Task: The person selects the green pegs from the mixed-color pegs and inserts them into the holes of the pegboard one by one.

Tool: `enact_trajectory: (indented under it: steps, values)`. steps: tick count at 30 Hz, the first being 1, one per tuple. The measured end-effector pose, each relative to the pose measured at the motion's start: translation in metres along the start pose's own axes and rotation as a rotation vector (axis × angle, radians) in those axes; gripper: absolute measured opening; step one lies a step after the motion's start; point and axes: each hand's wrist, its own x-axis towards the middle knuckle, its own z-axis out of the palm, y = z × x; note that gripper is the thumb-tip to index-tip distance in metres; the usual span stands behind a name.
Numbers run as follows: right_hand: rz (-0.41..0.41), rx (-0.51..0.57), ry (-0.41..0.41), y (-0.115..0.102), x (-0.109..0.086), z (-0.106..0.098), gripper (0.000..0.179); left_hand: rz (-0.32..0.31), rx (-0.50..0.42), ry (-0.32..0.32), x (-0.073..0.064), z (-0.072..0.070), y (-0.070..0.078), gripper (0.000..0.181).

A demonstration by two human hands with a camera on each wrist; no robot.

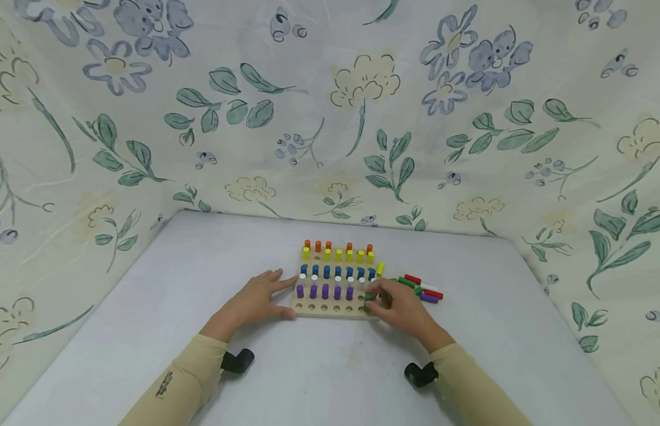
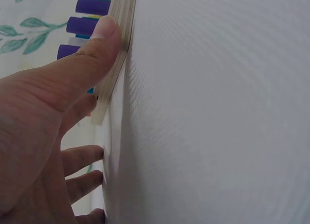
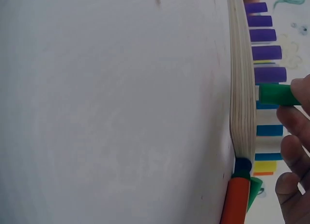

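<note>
A wooden peg board (image 1: 335,315) lies on the table between my hands, with rows of orange, yellow, blue, white and purple pegs standing in it. Holes along its front row show bare. My right hand (image 1: 396,302) pinches a green peg (image 3: 276,94) between thumb and finger, over the board's front right corner beside the purple pegs (image 3: 269,74). At the left end is my left hand (image 1: 258,302), fingers spread. Its thumb (image 2: 104,40) presses on the front edge of the board, while the other fingertips reach the board's side and the tabletop.
Several loose pegs lie right of the board, among them a red peg (image 1: 412,278), a green peg (image 1: 406,283) and a purple peg (image 1: 429,299). One orange peg (image 3: 236,200) is close by the board's end. A floral cloth (image 1: 330,118) hangs behind the white table (image 1: 229,248).
</note>
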Motion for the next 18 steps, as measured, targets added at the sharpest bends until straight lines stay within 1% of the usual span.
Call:
enact_trajectory:
  steps: [2,4,11,18]
  values:
    - [-0.017,-0.005,0.004,-0.001,0.001,0.002,0.021,0.003,0.002,0.001,0.0,0.0,-0.001,0.09]
    - [-0.017,-0.013,0.005,-0.002,0.003,0.004,0.021,0.003,0.004,0.0,0.0,0.0,0.0,0.09]
    - [0.01,-0.029,0.009,-0.006,0.008,0.009,0.021,-0.001,0.007,0.001,-0.001,-0.002,0.001,0.09]
    - [0.022,-0.017,-0.011,-0.011,0.012,0.013,0.019,-0.007,0.002,-0.007,-0.001,-0.001,0.001,0.09]
